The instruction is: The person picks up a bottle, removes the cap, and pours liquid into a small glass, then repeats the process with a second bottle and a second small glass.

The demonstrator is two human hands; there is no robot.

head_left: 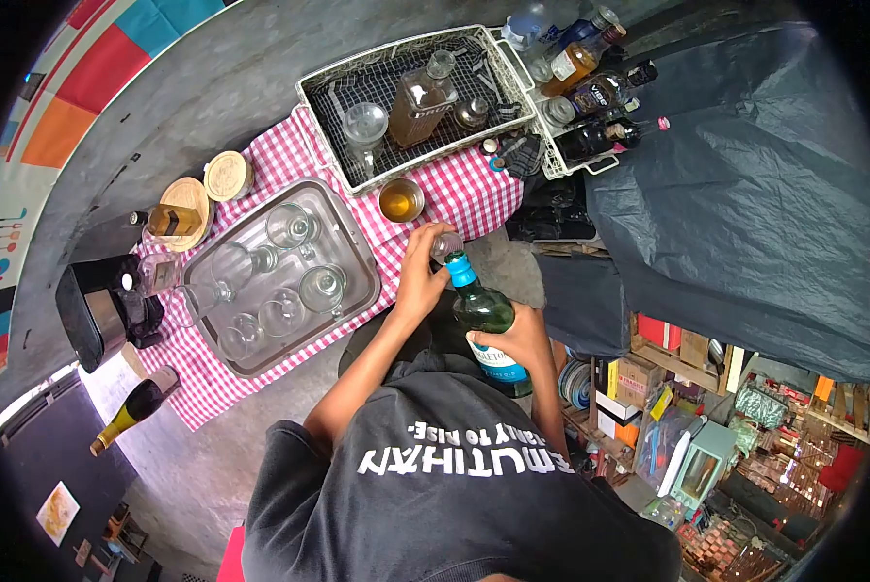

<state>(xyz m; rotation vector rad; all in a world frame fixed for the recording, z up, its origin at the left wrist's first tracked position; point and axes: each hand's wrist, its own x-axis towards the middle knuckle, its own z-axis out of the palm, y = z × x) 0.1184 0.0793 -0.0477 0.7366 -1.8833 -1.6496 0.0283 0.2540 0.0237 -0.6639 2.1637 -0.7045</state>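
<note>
My right hand (520, 338) is wrapped around a green glass bottle (486, 308) with a blue neck band and a blue-and-white label. The bottle is tilted, its mouth right at a small clear glass (445, 245). Closed around that glass is my left hand (419, 279), just off the front edge of the checkered tablecloth (469, 209). On the cloth beyond my left hand stands a metal cup (401, 200) with amber liquid in it.
Left of my hands, a grey metal tray (362, 281) carries several glass mugs. A white wire basket (318, 145) behind holds a decanter (421, 102) and a glass. Several bottles (590, 92) fill the rack at the back right. A dark bottle with gold foil (136, 409) stands far left.
</note>
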